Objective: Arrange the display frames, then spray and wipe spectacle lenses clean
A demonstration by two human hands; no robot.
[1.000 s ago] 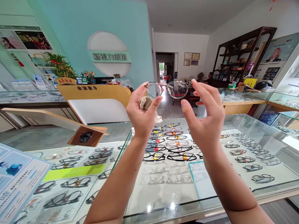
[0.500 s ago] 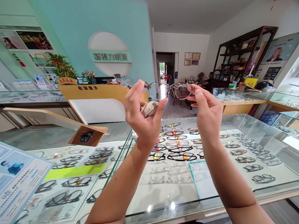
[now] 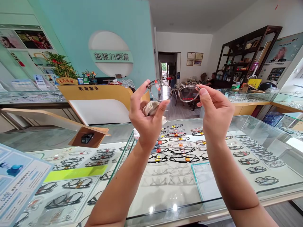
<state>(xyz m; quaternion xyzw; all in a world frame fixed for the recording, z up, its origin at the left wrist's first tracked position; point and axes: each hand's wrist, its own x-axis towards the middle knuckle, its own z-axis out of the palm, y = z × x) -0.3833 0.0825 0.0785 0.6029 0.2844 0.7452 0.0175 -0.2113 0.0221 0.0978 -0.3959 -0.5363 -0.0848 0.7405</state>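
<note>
A pair of eyeglasses [image 3: 174, 89] with thin, round, clear-looking rims is held up at about eye height above the glass counter. My left hand [image 3: 149, 123] is closed, its index finger and thumb at the left rim. A bunched beige cloth [image 3: 150, 108] sits in that same hand, under the lens. My right hand [image 3: 217, 108] pinches the outer end of the right rim between thumb and fingers. Red print shows at the bottom of the right lens, and a red mark appears in the left one. The temples are mostly hidden.
Below is a glass display case [image 3: 170, 201] with rows of spectacle frames inside. A teal-edged sheet [image 3: 205, 181], a small white bottle [image 3: 136, 134], a slanted wooden stand [image 3: 88, 137] and a blue leaflet [image 3: 22, 186] are around my arms. A person [image 3: 213, 76] sits far back.
My right hand has shifted slightly right and the eyeglasses have turned, showing more of the right lens. The cloth bulges lower behind my left hand. Both hands keep their hold.
</note>
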